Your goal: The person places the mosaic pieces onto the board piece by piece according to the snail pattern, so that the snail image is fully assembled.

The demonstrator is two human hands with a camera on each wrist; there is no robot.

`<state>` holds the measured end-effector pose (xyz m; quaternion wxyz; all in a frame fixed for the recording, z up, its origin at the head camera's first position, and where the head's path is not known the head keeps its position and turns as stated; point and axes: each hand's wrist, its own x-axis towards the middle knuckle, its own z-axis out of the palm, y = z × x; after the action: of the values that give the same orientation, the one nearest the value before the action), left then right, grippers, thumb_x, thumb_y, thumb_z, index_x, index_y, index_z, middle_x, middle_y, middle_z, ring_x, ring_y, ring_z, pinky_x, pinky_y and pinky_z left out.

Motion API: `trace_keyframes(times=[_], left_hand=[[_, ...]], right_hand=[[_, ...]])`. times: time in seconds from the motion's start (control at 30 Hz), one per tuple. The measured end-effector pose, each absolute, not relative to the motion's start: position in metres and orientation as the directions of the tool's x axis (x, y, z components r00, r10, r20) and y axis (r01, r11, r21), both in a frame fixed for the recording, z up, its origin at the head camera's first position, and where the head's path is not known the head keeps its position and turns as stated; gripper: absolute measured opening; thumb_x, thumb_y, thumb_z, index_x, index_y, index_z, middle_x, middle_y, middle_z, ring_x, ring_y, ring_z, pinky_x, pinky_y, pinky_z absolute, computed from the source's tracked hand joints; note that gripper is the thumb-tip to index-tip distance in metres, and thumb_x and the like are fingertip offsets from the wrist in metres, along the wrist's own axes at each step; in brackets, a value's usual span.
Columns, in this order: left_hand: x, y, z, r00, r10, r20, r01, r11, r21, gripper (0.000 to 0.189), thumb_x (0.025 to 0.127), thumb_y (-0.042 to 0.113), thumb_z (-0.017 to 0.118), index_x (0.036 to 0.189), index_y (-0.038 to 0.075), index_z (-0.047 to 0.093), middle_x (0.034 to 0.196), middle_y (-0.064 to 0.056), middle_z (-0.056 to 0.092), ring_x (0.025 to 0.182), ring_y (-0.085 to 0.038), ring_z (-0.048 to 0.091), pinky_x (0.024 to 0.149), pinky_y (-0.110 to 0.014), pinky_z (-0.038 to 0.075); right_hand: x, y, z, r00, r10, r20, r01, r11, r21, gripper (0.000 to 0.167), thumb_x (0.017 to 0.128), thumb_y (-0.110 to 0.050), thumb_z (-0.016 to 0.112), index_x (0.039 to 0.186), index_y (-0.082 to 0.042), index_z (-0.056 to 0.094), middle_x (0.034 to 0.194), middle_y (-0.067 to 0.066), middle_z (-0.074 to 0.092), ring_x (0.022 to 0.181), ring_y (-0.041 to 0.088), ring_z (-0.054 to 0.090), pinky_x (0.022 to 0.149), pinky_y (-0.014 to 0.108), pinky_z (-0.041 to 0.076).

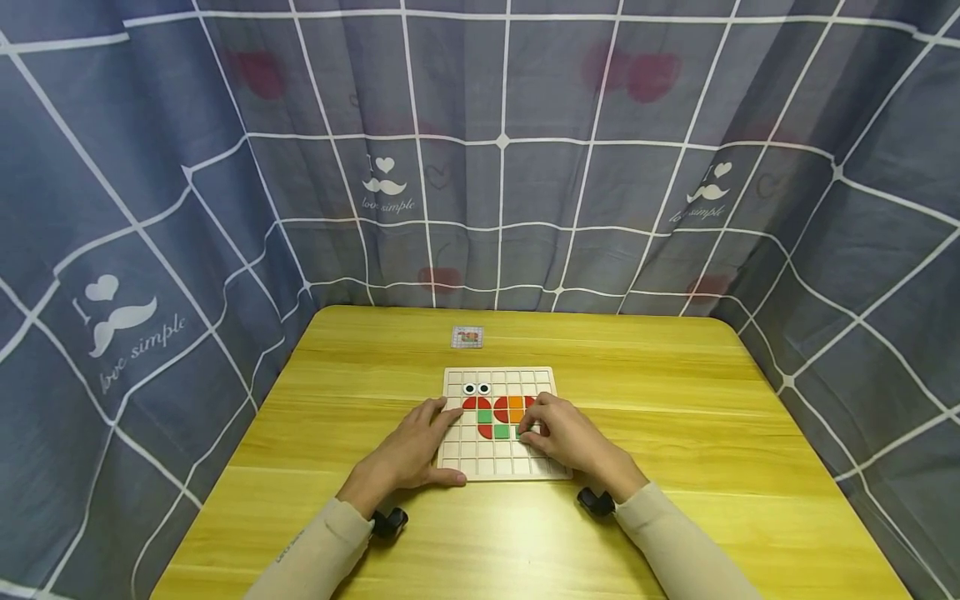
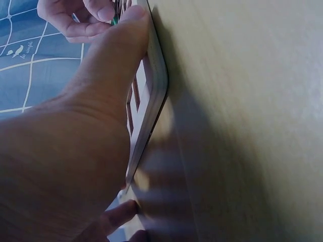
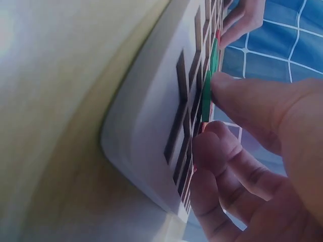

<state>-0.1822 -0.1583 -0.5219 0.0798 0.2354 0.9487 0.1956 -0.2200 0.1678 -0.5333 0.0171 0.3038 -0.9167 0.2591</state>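
Observation:
A wooden grid board [image 1: 487,467] lies on the table, with red, green and orange tiles set in its cells and two round eye pieces [image 1: 476,388] near its top left. My right hand [image 1: 566,433] is over the board's right side, where thumb and index finger pinch a green square tile [image 3: 206,96] close over the grid. Under that hand part of the pattern is hidden. My left hand [image 1: 412,446] steadies the board's left side, fingers spread along the edge and thumb [image 2: 135,14] on the front rim. An orange piece [image 1: 516,408] sits amid red curved ones.
Beyond the board, a small picture card [image 1: 467,337] with a similar coloured figure lies on the yellow wood-grain table [image 1: 645,367]. A grey-blue curtain [image 1: 465,183] with white grid lines hangs around the back and sides.

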Motion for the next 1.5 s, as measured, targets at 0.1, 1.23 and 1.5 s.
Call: trace_keyframes(times=[0.1, 1.23, 1.5], left_hand=[[-0.182, -0.159, -0.523, -0.875, 0.481, -0.054, 0.419, 0.810, 0.411, 0.115, 0.089, 0.062, 0.099, 0.176, 0.007, 0.048, 0.180, -0.029, 0.040, 0.163, -0.052, 0.046, 0.134, -0.067, 0.046], [-0.184, -0.160, -0.526, -0.874, 0.483, -0.049, 0.422, 0.807, 0.413, 0.115, 0.089, 0.064, 0.098, 0.176, 0.008, 0.047, 0.180, -0.028, 0.040, 0.162, -0.052, 0.047, 0.133, -0.066, 0.047], [-0.183, -0.160, -0.525, -0.875, 0.481, -0.047, 0.420, 0.805, 0.419, 0.115, 0.089, 0.063, 0.099, 0.176, 0.009, 0.048, 0.181, -0.028, 0.040, 0.162, -0.052, 0.047, 0.133, -0.067, 0.048]], right_hand=[[-0.219, 0.170, -0.532, -0.815, -0.547, 0.191, -0.565, 0.677, -0.473, 0.006, 0.102, -0.015, 0.093, 0.105, -0.018, 0.089, 0.105, -0.004, 0.074, 0.086, 0.008, 0.058, 0.078, 0.025, 0.052], [-0.221, 0.173, -0.530, -0.799, -0.578, 0.168, -0.571, 0.641, -0.513, 0.008, 0.104, -0.010, 0.088, 0.109, -0.015, 0.091, 0.102, -0.006, 0.080, 0.090, 0.008, 0.065, 0.080, 0.026, 0.055], [-0.213, 0.207, -0.529, -0.826, -0.539, 0.165, -0.534, 0.655, -0.534, 0.008, 0.105, -0.013, 0.088, 0.112, -0.016, 0.089, 0.098, -0.008, 0.075, 0.079, -0.002, 0.056, 0.071, 0.022, 0.051]])
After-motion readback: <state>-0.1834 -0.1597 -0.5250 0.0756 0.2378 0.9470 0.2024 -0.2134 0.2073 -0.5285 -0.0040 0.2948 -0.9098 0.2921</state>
